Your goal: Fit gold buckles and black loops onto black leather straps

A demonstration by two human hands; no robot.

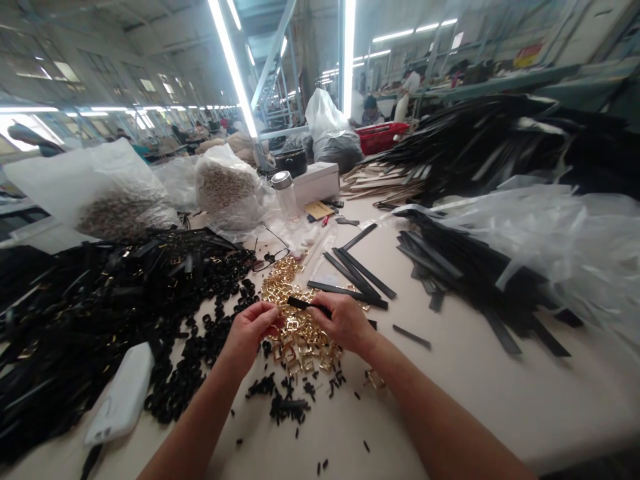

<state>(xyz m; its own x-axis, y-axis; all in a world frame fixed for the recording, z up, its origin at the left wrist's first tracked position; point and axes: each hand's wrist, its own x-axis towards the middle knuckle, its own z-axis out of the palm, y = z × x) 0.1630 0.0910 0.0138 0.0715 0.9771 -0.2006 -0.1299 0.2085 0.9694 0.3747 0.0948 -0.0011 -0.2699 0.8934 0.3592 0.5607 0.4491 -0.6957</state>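
Black strap [309, 305] pinched between both hands over buckles [300, 337].

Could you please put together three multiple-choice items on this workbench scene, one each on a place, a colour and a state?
1. Where does the white phone lie?
A. Left of the left hand, beside the black rings
B. On the white box
C. Under the clear plastic sheet

2. What colour are the buckles heaped under the hands?
A. Silver
B. Gold
C. Red

3. What is the right hand doing?
A. Resting flat and open on the table
B. Pinching a short black strap piece
C. Gripping the clear jar

Answers:
1 A, the phone sits at the near left edge of the table, next to the rings.
2 B, the pile shines gold.
3 B, the fingers close on the strap piece, whose end sticks out toward the left hand.
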